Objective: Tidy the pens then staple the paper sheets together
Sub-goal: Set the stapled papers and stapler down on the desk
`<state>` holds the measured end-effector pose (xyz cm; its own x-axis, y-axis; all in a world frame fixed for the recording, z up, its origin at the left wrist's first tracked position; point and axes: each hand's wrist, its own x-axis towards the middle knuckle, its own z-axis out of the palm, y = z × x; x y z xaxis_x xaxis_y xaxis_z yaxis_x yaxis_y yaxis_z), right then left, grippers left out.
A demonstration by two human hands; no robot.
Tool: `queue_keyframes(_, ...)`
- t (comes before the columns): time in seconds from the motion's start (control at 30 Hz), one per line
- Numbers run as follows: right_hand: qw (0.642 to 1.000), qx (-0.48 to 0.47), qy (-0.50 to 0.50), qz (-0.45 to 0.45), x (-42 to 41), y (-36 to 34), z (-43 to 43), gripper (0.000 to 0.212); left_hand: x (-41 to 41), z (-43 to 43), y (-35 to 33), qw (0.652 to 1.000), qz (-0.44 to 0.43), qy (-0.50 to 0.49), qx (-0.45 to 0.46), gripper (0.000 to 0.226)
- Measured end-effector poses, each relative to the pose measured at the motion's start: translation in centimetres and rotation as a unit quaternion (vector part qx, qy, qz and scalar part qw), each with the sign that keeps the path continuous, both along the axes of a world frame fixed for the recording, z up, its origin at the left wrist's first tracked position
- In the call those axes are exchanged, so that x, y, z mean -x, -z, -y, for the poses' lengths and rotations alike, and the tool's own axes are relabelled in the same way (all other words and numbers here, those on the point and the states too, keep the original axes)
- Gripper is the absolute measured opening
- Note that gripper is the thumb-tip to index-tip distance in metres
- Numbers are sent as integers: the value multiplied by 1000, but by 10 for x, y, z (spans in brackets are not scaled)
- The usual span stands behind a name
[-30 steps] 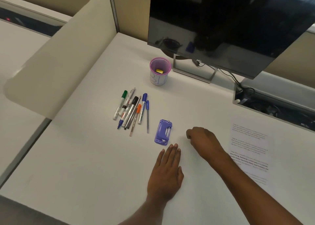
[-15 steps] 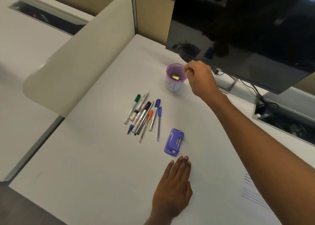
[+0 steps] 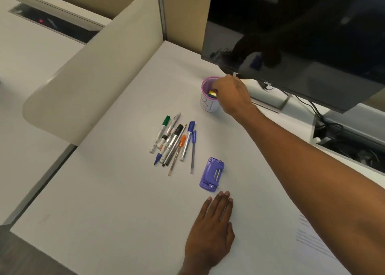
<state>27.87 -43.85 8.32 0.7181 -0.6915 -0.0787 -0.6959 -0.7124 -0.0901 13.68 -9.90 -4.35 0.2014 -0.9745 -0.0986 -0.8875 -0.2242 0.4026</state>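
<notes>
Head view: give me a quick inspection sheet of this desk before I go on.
Surface: white desk, matte.
Job's things: pens lie loose in a bunch; purple stapler lies right of them, apart; pink-rimmed cup stands behind; paper sheets lie near right.
Clutter: yellow item inside the cup.
Grips: left hand flat on the desk, short of the stapler; right hand over the cup, fingers dipped in, hold unclear.
Cables: black cables run under the monitor toward a desk slot.
Surroundings: beige divider on the left.

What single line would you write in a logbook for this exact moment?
right hand: fingertips in pen cup | left hand: flat on desk | pens: loose on desk | purple stapler: untouched
</notes>
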Motion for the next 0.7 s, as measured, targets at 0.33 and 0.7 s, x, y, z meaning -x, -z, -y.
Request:
queue_keyframes(0.33,984,36,56,165,96,-24,-14,24,2,-2,8,999,-15,-9,28,67)
queue_keyframes(0.7,938,-138,188,257,244,44,-115,16,3,-2,7,1000,9,-13,6,67)
